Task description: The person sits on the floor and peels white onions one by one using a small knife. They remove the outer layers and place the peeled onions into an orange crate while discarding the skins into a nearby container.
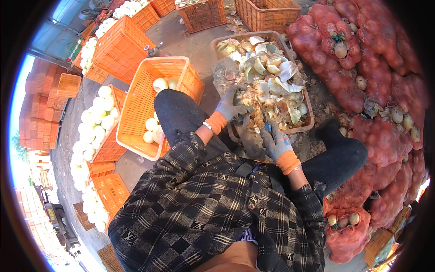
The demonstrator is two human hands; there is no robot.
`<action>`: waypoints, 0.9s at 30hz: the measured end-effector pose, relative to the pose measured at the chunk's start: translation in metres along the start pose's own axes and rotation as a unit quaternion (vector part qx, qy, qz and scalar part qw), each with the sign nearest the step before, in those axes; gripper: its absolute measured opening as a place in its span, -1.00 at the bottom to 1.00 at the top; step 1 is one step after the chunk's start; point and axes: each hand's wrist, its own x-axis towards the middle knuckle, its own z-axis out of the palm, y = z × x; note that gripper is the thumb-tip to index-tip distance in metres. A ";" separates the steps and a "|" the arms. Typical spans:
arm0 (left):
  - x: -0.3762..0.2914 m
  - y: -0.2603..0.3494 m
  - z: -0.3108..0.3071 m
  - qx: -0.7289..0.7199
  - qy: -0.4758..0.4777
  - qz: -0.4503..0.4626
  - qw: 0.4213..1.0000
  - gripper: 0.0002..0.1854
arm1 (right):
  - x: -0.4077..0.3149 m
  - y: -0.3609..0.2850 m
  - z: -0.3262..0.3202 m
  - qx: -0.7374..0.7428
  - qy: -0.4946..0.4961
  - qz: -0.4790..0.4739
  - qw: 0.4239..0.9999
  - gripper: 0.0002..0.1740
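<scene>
My left hand [229,104], in a grey work glove with an orange cuff, reaches over a shallow tray [308,114] heaped with onion skins and peelings [268,68]. Its thumb and fingers are apart, with no onion visible between them. In the same kind of glove, my right hand [276,140] grips a small knife by its blue handle [268,126]. The narrow blade points away from me, over the loose brown skins near the tray's close edge. Some of my left fingertips are hard to tell from the skins.
Left of my knee stands an orange plastic crate [136,125] with several peeled onions [152,125]. Behind it are crates heaped with peeled onions [97,122]. Red mesh sacks of onions [340,68] are piled on the right. More orange crates [200,15] stand beyond the tray.
</scene>
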 end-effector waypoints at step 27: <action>0.016 0.022 -0.001 0.133 -0.027 -0.024 0.991 -0.24 | 0.053 0.013 -0.016 -0.255 -0.035 -0.068 0.964 -0.51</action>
